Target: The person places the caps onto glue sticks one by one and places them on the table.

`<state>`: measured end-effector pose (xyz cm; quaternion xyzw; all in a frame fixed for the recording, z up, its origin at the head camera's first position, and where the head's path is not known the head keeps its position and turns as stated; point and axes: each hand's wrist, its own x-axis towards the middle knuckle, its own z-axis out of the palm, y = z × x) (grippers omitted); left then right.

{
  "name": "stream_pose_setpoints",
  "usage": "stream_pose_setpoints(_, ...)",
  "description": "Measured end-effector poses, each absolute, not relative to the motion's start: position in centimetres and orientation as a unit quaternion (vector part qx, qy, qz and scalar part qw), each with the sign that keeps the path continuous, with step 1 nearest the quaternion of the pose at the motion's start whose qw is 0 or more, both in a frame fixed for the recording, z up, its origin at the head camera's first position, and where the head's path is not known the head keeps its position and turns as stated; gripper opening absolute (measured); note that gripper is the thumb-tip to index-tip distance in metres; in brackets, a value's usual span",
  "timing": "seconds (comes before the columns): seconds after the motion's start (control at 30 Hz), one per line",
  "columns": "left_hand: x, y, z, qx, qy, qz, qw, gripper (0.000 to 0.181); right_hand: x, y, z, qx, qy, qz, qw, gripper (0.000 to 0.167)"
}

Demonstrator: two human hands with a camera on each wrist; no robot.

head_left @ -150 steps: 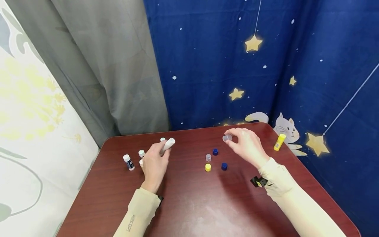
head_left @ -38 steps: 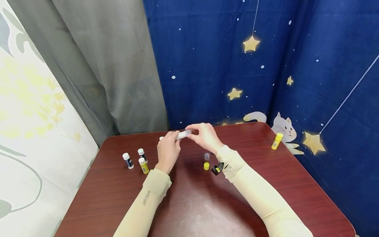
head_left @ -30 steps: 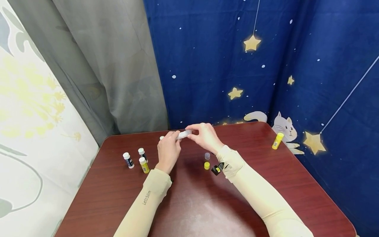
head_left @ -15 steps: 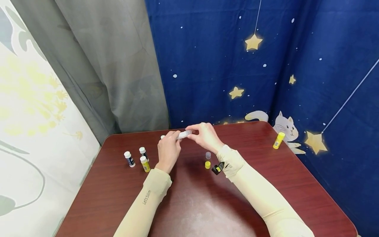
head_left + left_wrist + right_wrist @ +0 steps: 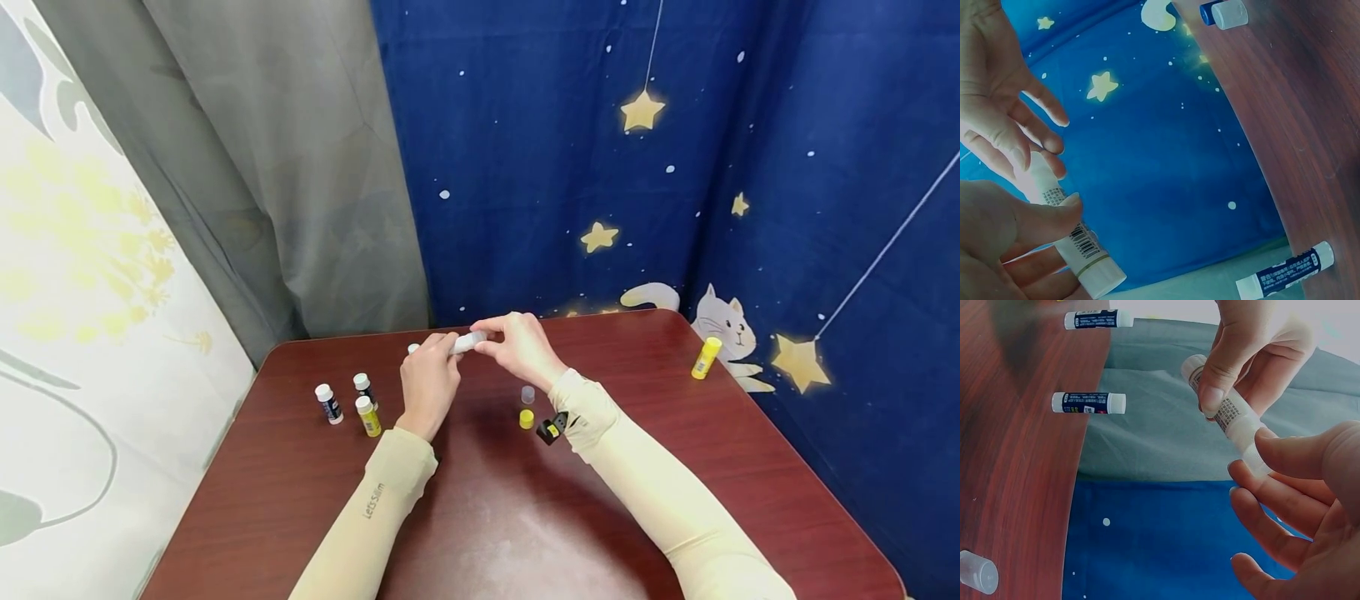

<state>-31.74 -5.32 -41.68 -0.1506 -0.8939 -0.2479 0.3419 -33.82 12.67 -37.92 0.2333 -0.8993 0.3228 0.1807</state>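
A: What's different from five seconds ago?

B: The hands have met. Back then, the right hand (image 5: 521,346) held the clear cap (image 5: 1255,461) well away; now it pinches that cap at the end of the white tube (image 5: 1231,416), just below the centre of the head view.

A: And the left hand (image 5: 429,379)?

B: Gripping the tube's body between thumb and fingers. The right's other fingers are spread. I'd judge the capping well along, though I can't tell whether the cap is fully seated.

A: Materials?

B: The tube looks like smooth, opaque plastic with a printed barcode; the cap is frosty, a short see-through cylinder.

A: Farther off?

B: Right of centre sit a yellow cap (image 5: 527,419) and a spare clear cap (image 5: 528,395), both squat drums. At left, a yellow-labelled stick (image 5: 369,419) and two navy-labelled sticks (image 5: 330,405) stand white-topped on the glossy, red-brown table (image 5: 480,508). Another, the yellow stick (image 5: 707,358), is at the far right. Behind, softly folded grey curtain (image 5: 330,167) fills the upper left, starry blue curtain (image 5: 525,167) the upper right.
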Motion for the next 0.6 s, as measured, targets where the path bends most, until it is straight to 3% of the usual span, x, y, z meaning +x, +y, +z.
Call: stream_pose_setpoints(0.6, -31.73, -4.94, -42.11, -0.17, -0.884, -0.219, 0.377, 0.027, -33.97, 12.97, -37.92, 0.246, -0.89, 0.355, 0.147, 0.022)
